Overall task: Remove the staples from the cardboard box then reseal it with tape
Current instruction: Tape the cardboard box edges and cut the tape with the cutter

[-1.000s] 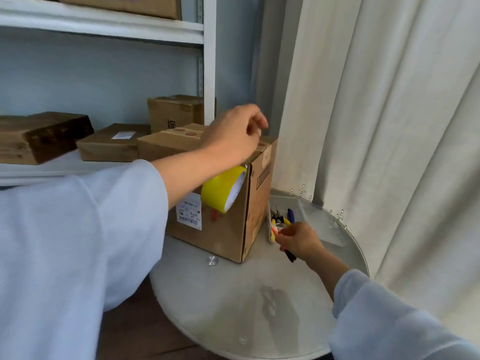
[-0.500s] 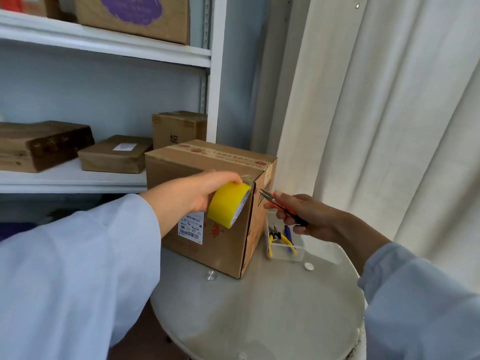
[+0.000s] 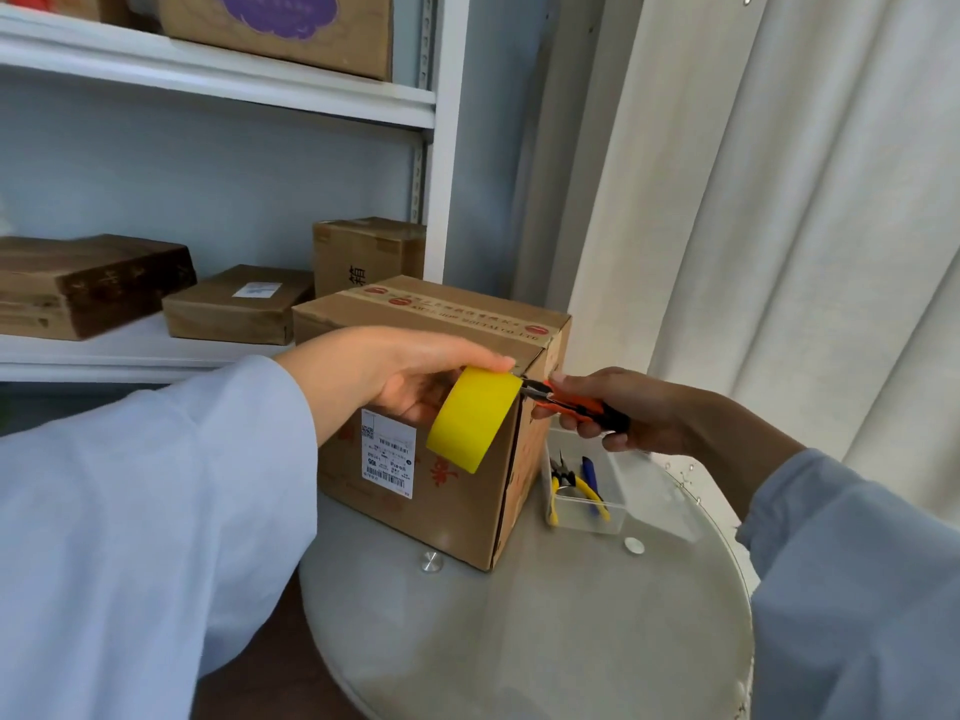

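Now, from my left: my left hand curls around the yellow tape roll, holding it against the upper front edge of the cardboard box, which sits on the round table just in front of the shelf of parcels. To the right, my right hand grips the orange-handled cutters, their tips right at the box's top corner where the tape leaves the roll. Further right, a clear tray holds yellow-handled pliers, beside the box.

I judge the box stiff enough to brace against but dentable at its edges, so I would steady it on a flat face, not the corner. The roll looks light and rigid; holding it round the rim or through the core seems best. The tape itself will be thin and sticky, likely to fold onto itself once cut, so the loose end wants pressing down first.

Half a second ago the cutters hovered apart from the roll; now their tips meet it. A second ago my right hand was down at the tray and my left was up on the box top.
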A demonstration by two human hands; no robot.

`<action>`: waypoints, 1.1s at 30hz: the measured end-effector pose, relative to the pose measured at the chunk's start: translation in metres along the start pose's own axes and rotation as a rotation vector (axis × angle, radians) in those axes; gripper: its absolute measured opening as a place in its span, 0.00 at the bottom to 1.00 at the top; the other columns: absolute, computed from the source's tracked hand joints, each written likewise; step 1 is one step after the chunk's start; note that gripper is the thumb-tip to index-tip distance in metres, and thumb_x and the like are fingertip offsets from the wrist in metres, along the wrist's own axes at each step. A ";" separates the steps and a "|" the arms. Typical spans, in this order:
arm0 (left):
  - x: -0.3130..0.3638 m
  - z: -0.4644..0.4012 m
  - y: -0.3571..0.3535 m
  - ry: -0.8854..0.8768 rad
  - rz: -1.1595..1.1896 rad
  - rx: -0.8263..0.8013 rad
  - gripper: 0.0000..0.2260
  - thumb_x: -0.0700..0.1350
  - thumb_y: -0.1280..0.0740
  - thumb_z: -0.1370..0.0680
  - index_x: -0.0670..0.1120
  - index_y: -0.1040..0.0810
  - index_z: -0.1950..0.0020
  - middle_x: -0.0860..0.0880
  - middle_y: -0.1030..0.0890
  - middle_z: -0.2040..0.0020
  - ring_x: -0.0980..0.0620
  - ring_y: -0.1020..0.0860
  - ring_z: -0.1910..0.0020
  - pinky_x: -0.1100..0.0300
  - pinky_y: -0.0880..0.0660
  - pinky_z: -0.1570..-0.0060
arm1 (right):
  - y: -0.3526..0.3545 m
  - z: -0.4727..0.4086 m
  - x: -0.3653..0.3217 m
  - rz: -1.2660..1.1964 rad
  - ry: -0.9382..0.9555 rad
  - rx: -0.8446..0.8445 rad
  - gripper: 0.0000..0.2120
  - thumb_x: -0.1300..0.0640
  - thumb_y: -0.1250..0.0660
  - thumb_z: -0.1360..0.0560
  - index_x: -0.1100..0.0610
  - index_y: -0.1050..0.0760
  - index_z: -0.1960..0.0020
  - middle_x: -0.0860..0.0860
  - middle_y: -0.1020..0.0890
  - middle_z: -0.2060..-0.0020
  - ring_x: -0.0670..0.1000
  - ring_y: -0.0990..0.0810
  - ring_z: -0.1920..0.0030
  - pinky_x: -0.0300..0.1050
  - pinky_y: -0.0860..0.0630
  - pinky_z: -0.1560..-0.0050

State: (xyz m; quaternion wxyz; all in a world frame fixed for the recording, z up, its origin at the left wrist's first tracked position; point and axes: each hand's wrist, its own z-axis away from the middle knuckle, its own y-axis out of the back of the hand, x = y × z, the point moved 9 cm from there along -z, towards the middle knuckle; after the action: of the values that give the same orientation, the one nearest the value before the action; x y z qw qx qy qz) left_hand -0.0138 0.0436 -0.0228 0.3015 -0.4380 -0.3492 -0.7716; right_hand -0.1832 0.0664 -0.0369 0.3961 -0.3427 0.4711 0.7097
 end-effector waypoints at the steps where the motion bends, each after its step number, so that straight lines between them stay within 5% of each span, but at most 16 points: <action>1: 0.000 0.000 0.000 -0.002 0.001 -0.001 0.20 0.55 0.31 0.26 0.45 0.25 0.40 0.45 0.19 0.51 0.50 0.20 0.56 0.58 0.22 0.60 | 0.002 0.002 0.000 0.019 -0.014 -0.005 0.22 0.44 0.40 0.21 0.61 0.20 0.43 0.50 0.26 0.67 0.45 0.34 0.70 0.33 0.40 0.76; 9: -0.007 -0.008 -0.004 0.020 0.044 -0.033 0.23 0.56 0.32 0.27 0.46 0.25 0.37 0.43 0.19 0.45 0.48 0.19 0.52 0.57 0.20 0.58 | 0.004 -0.001 -0.046 -0.364 0.174 0.084 0.19 0.46 0.41 0.20 0.59 0.20 0.48 0.49 0.23 0.68 0.44 0.31 0.71 0.33 0.37 0.77; 16: -0.018 -0.014 -0.013 0.013 0.140 -0.052 0.20 0.53 0.32 0.25 0.45 0.26 0.36 0.43 0.19 0.45 0.46 0.19 0.53 0.56 0.20 0.62 | -0.010 -0.023 -0.055 -0.187 0.089 0.215 0.16 0.46 0.38 0.21 0.59 0.20 0.51 0.50 0.19 0.63 0.44 0.27 0.71 0.34 0.36 0.73; 24: -0.021 -0.017 -0.011 -0.008 0.191 -0.054 0.10 0.49 0.35 0.25 0.46 0.25 0.48 0.44 0.21 0.57 0.47 0.23 0.59 0.55 0.26 0.60 | -0.010 -0.016 -0.056 -0.185 0.074 0.145 0.17 0.47 0.38 0.21 0.60 0.20 0.48 0.49 0.21 0.65 0.44 0.29 0.71 0.32 0.36 0.77; 28: -0.018 -0.016 -0.010 0.002 0.190 -0.053 0.12 0.49 0.33 0.26 0.45 0.24 0.46 0.43 0.21 0.56 0.45 0.23 0.56 0.50 0.26 0.51 | -0.002 0.003 -0.037 -0.157 -0.005 0.000 0.19 0.47 0.40 0.21 0.62 0.21 0.47 0.49 0.25 0.69 0.42 0.33 0.76 0.31 0.39 0.82; 33: -0.019 -0.016 -0.012 0.008 0.180 -0.072 0.12 0.49 0.34 0.26 0.46 0.26 0.45 0.44 0.21 0.57 0.47 0.23 0.58 0.54 0.25 0.58 | 0.000 0.018 -0.009 -0.152 -0.115 -0.061 0.18 0.48 0.40 0.20 0.62 0.21 0.47 0.49 0.25 0.70 0.43 0.33 0.77 0.30 0.39 0.82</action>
State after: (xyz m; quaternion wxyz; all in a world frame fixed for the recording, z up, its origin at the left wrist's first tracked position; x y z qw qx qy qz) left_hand -0.0220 0.0408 -0.0488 0.3550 -0.4751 -0.2792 -0.7552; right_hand -0.1815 0.0811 -0.0232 0.4646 -0.3481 0.3985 0.7100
